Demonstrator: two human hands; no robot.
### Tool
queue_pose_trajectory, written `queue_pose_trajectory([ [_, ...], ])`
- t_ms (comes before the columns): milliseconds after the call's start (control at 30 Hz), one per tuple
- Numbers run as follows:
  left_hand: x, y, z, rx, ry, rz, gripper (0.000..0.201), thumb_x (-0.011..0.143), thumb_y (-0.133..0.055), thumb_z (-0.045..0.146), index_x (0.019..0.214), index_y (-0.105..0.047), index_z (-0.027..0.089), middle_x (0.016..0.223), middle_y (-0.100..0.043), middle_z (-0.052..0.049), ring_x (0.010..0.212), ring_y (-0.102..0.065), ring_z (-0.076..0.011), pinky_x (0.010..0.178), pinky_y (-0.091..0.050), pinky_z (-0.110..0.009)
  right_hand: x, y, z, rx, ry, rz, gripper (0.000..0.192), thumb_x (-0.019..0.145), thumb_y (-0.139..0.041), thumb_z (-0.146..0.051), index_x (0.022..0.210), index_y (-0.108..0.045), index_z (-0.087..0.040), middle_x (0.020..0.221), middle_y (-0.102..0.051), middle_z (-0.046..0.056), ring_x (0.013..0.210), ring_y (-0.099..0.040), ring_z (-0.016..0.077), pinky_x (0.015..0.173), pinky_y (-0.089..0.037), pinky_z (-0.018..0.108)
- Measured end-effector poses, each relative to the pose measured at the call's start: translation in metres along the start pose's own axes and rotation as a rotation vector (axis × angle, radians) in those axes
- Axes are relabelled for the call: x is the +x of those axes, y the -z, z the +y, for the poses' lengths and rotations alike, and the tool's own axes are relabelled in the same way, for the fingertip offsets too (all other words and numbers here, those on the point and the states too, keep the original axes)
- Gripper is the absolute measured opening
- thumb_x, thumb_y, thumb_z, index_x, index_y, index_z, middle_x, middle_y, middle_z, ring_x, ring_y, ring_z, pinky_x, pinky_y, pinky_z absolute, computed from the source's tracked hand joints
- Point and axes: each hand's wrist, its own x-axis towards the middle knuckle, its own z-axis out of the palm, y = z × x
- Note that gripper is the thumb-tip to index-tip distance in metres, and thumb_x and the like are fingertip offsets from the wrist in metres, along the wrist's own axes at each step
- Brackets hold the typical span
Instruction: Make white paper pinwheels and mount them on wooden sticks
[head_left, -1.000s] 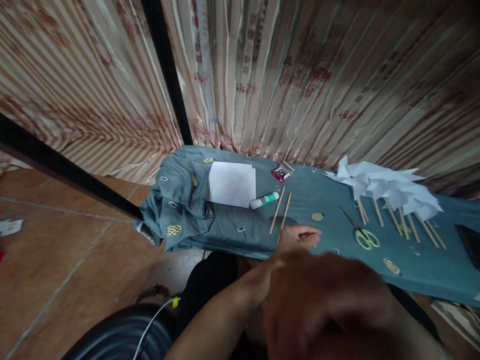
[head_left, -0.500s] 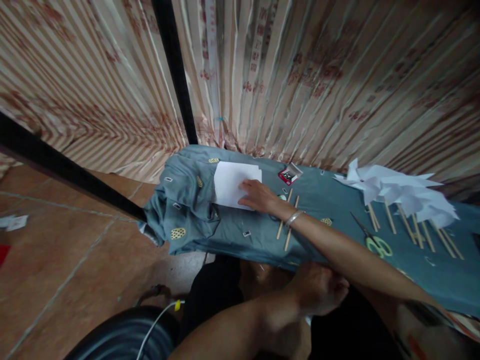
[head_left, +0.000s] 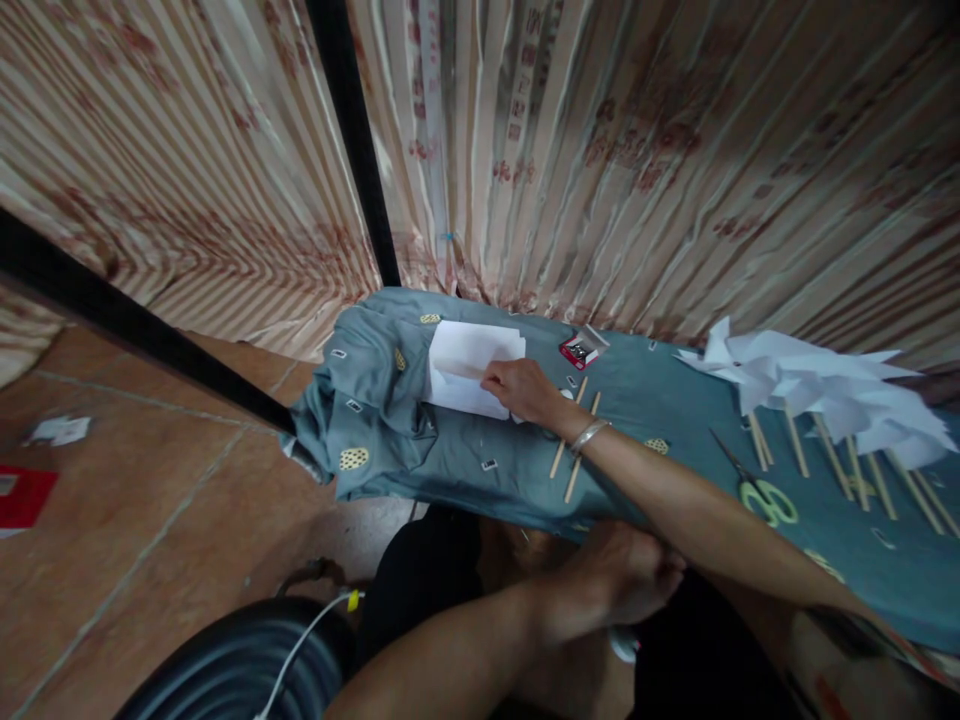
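Right hand [head_left: 525,388] reaches across to the far left of the worktop [head_left: 675,470], fingers pinching the right edge of the top white paper sheet [head_left: 469,365], which lifts off the stack, apparently to separate one sheet. A bangle sits on that wrist. Left hand [head_left: 626,580] rests near the body below the worktop edge, loosely curled; whether it holds anything cannot be told. Two wooden sticks [head_left: 574,440] lie just under the right forearm, a small red box [head_left: 581,350] just beyond. Scissors [head_left: 757,485] lie to the right, then finished paper pinwheels [head_left: 817,385] laid in a row at far right. Striped curtain [head_left: 600,150] hangs behind.
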Motion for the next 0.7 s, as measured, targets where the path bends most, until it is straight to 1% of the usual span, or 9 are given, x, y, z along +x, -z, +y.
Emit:
queue_pose_trajectory([
  [67,0.000,0.005,0.003,0.009,0.029,-0.034,0.027,0.093,-0.048,0.026,0.083,-0.069,0.013,0.091,-0.075,-0.011,0.086,-0.071,-0.0253,0.070,-0.051,-0.029,0.001,0.000,0.002,0.036,-0.023,0.025,0.024,0.097,-0.051,-0.027,0.099,-0.071,-0.015,0.097,-0.077,0.010,0.091,-0.070,0.0218,0.075,-0.042,0.028],
  [200,-0.001,0.011,0.007,0.025,0.044,-0.049,0.023,0.092,-0.049,0.023,0.090,-0.069,0.013,0.096,-0.076,-0.011,0.092,-0.071,-0.0251,0.072,-0.051,-0.028,0.001,-0.001,0.004,0.105,-0.049,0.073,0.020,0.095,-0.055,-0.026,0.099,-0.072,-0.015,0.099,-0.077,0.009,0.091,-0.069,0.0209,0.075,-0.042,0.027],
  [333,0.003,0.008,0.006,0.025,0.054,-0.047,0.021,0.090,-0.051,0.022,0.085,-0.070,0.014,0.091,-0.075,-0.010,0.087,-0.071,-0.0237,0.070,-0.050,-0.027,0.002,-0.002,0.005,0.161,-0.062,0.095,0.015,0.090,-0.062,-0.026,0.093,-0.073,-0.016,0.095,-0.077,0.008,0.087,-0.069,0.0206,0.073,-0.041,0.027],
  [467,0.006,0.004,0.003,0.040,0.039,-0.027,0.021,0.090,-0.052,0.022,0.082,-0.070,0.012,0.090,-0.075,-0.011,0.086,-0.071,-0.0245,0.069,-0.050,-0.027,0.005,-0.001,0.005,0.217,-0.081,0.104,0.013,0.087,-0.067,-0.028,0.088,-0.074,-0.018,0.089,-0.077,0.005,0.082,-0.068,0.0178,0.070,-0.041,0.026],
  [533,0.007,0.001,0.001,0.061,0.016,-0.018,0.023,0.091,-0.051,0.022,0.083,-0.070,0.012,0.090,-0.075,-0.011,0.086,-0.071,-0.0244,0.070,-0.051,-0.028,0.006,0.000,0.006,0.236,-0.093,0.104,0.014,0.088,-0.067,-0.028,0.089,-0.074,-0.017,0.089,-0.077,0.005,0.080,-0.068,0.0167,0.070,-0.042,0.025],
  [600,0.008,-0.003,-0.002,0.072,-0.009,0.006,0.023,0.091,-0.050,0.022,0.084,-0.070,0.011,0.092,-0.075,-0.012,0.087,-0.071,-0.0243,0.072,-0.051,-0.028,0.007,0.000,0.007,0.243,-0.098,0.106,0.015,0.090,-0.064,-0.026,0.094,-0.074,-0.015,0.092,-0.077,0.006,0.083,-0.068,0.0168,0.072,-0.042,0.025],
  [700,0.008,-0.006,-0.004,0.064,-0.017,0.033,0.022,0.091,-0.050,0.022,0.085,-0.069,0.012,0.095,-0.076,-0.011,0.090,-0.072,-0.0247,0.073,-0.052,-0.029,0.008,0.000,0.009,0.223,-0.089,0.099,0.018,0.093,-0.058,-0.022,0.093,-0.074,-0.014,0.095,-0.076,0.010,0.088,-0.068,0.0193,0.075,-0.041,0.027],
])
